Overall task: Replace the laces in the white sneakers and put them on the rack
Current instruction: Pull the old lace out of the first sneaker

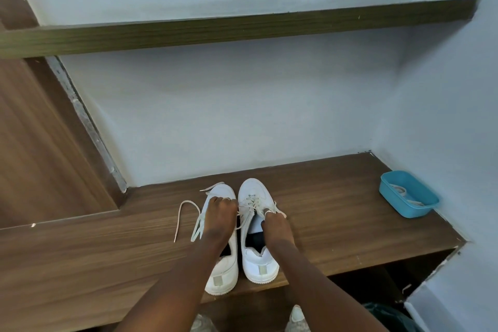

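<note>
Two white sneakers stand side by side on a wooden shelf, toes toward the wall. My left hand lies over the lacing of the left sneaker, fingers curled on its lace. A loose lace end loops out to the left of that shoe. My right hand pinches a lace at the right side of the right sneaker, whose laces cross near the toe. A blue tray with more laces in it sits at the shelf's far right.
A dark wooden ledge runs across the pale blue wall above. A wooden panel closes the left side. Below the shelf is an open dark compartment. Two shoe toes show at the bottom edge, one of them greyish white.
</note>
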`<state>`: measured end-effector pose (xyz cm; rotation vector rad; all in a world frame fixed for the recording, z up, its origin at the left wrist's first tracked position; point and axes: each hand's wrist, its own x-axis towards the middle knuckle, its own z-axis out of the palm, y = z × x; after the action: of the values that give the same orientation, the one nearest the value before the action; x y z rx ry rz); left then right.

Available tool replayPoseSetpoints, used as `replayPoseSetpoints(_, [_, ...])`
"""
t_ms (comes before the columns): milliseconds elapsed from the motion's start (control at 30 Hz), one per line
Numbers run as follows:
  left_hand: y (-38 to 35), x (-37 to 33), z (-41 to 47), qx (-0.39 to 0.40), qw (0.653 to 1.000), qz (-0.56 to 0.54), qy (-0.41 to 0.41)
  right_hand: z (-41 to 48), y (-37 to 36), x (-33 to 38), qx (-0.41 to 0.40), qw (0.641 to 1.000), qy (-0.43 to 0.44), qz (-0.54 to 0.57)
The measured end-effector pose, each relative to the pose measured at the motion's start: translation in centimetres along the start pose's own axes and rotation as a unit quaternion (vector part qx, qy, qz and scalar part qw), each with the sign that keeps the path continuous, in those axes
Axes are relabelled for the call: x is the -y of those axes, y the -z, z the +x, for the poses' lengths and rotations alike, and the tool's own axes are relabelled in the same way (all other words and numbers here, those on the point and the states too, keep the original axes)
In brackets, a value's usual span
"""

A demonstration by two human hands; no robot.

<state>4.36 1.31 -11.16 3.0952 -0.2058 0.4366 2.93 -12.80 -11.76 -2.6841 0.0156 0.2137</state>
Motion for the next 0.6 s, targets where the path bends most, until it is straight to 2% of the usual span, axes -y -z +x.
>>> replayPoseSetpoints(167, [-0.1, 2.7, -0.5, -0.018, 0.997, 0.026, 0.077, 0.0, -0.1, 0.0, 0.003, 1.000, -0.002, 0.007])
replayPoseSetpoints(267, [0.2, 2.2, -0.3, 0.010, 0.994, 0.043, 0.103, 0.1, -0.1, 0.0, -0.001, 1.000, -0.002, 0.007])
replayPoseSetpoints(333, [0.3, 1.2, 0.0, 0.030, 0.995, 0.014, 0.095, 0.1, -0.1, -0.1, -0.002, 1.000, 0.000, 0.005])
replayPoseSetpoints(500, [-0.5, -1.8, 0.8, 0.031, 0.999, 0.022, -0.006, 0.1, -0.2, -0.2, -0.003, 1.000, 0.008, -0.009])
replayPoseSetpoints(600, [-0.7, -2.3, 0.6, 0.046, 0.998, 0.042, -0.023, 0.1, -0.3, -0.3, -0.006, 1.000, 0.012, -0.008])
